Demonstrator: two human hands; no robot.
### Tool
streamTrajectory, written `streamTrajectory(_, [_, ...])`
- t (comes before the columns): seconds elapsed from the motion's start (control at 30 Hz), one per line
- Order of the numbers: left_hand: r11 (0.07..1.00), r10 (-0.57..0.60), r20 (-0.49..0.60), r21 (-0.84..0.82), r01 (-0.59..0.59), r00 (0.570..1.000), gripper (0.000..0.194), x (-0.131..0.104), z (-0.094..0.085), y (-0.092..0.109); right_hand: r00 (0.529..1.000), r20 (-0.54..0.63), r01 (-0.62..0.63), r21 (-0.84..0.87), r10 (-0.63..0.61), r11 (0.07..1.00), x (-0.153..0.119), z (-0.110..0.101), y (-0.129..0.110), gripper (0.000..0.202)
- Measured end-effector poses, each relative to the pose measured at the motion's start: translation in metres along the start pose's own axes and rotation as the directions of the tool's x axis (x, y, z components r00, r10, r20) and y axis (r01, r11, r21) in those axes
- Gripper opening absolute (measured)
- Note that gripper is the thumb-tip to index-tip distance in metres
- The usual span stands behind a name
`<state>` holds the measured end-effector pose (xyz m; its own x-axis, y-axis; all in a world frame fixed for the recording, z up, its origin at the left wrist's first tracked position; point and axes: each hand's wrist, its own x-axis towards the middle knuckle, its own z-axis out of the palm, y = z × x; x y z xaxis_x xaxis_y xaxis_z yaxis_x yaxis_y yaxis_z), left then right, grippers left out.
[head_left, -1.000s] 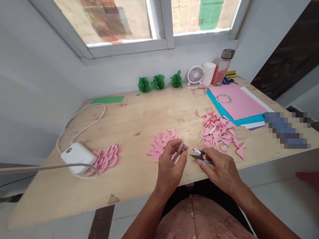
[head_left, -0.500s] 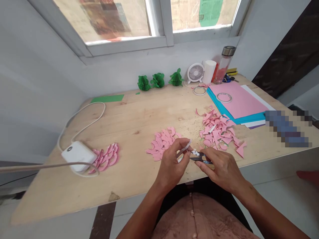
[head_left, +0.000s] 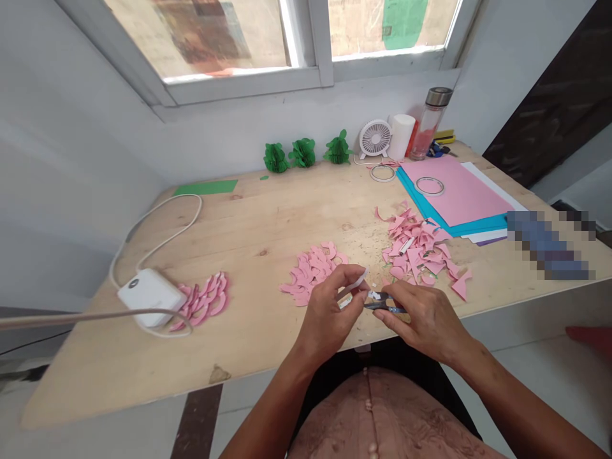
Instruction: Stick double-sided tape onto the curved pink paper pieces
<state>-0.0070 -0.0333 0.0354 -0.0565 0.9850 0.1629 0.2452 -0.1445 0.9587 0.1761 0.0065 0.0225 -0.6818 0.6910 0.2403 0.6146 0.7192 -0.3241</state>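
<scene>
Pinched in my left hand (head_left: pixel 329 315) is a narrow, curved white strip (head_left: pixel 352 287) that looks like tape; the fingers hide part of it. My right hand (head_left: pixel 425 315) is wrapped round a small pair of thread snips (head_left: pixel 382 305), whose blades point left to the strip's end by my left fingertips. Small white cut bits (head_left: pixel 376 295) lie at the blades. To the left of my hands is a heap of curved pink paper pieces (head_left: pixel 310 271). Beyond my right hand spreads a pile of pink paper scraps (head_left: pixel 418 248).
A white power adapter (head_left: pixel 150 296) with a cable sits at the left beside more pink curved pieces (head_left: pixel 210 299). Three green paper shapes (head_left: pixel 303 153), a small fan (head_left: pixel 375 138) and a glass bottle (head_left: pixel 428 127) stand along the wall. Coloured sheets (head_left: pixel 463 191) and tape rings (head_left: pixel 382 173) lie right.
The snips' blades, apart before, have come together. The white bits at the blades have shifted, and one now lies a little beyond them. My hands stay almost in place.
</scene>
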Motion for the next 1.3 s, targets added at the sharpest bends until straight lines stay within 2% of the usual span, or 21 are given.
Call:
streamTrajectory(0.2, [0.975, 0.112, -0.042, 0.2, -0.102, 0.993, 0.016, -0.003, 0.003, -0.005, 1.0, 0.017, -0.008, 0.034, 0.007, 0.999, 0.001, -0.002, 0.0, 0.021])
streamTrajectory(0.3, [0.962, 0.131, -0.058, 0.248, -0.113, 0.99, 0.016, -0.004, 0.005, -0.005, 0.999, 0.028, -0.021, 0.044, 0.02, 0.999, 0.001, -0.002, 0.0, 0.021])
streamTrajectory(0.4, [0.981, 0.077, -0.062, 0.184, -0.064, 0.995, 0.018, -0.004, 0.007, -0.004, 1.0, 0.023, -0.012, 0.02, 0.012, 1.0, 0.001, -0.001, 0.001, 0.022])
streamTrajectory(0.53, [0.999, -0.034, -0.109, 0.013, 0.035, 0.993, 0.021, -0.003, 0.007, -0.004, 1.0, 0.018, 0.003, -0.012, -0.003, 1.0, 0.0, -0.003, 0.0, 0.023])
streamTrajectory(0.67, [0.975, -0.148, -0.169, -0.192, 0.114, 0.974, 0.022, -0.001, 0.006, -0.006, 1.0, 0.018, -0.024, -0.025, 0.024, 0.999, -0.004, -0.004, 0.006, 0.025])
streamTrajectory(0.73, [0.96, -0.186, -0.188, -0.245, 0.137, 0.964, 0.025, -0.001, 0.004, -0.006, 0.998, -0.018, -0.064, -0.058, 0.063, 0.996, -0.007, -0.003, 0.016, 0.027])
streamTrajectory(0.83, [0.944, -0.227, -0.203, -0.286, 0.164, 0.952, 0.027, -0.001, 0.003, -0.004, 0.981, -0.134, -0.159, -0.112, 0.144, 0.981, -0.008, 0.003, 0.038, 0.031])
streamTrajectory(0.93, [0.931, -0.254, -0.208, -0.316, 0.18, 0.945, 0.027, -0.002, 0.003, -0.003, 0.944, -0.252, -0.264, -0.197, 0.212, 0.944, -0.005, 0.013, 0.06, 0.033])
streamTrajectory(1.1, [0.922, -0.276, -0.201, -0.332, 0.2, 0.94, 0.027, -0.004, 0.003, -0.002, 0.922, -0.31, -0.322, -0.286, 0.23, 0.903, -0.002, 0.032, 0.07, 0.035])
streamTrajectory(1.3, [0.91, -0.284, -0.201, -0.366, 0.197, 0.938, 0.027, -0.006, 0.003, -0.002, 0.937, -0.294, -0.276, -0.293, 0.188, 0.915, -0.004, 0.041, 0.069, 0.035])
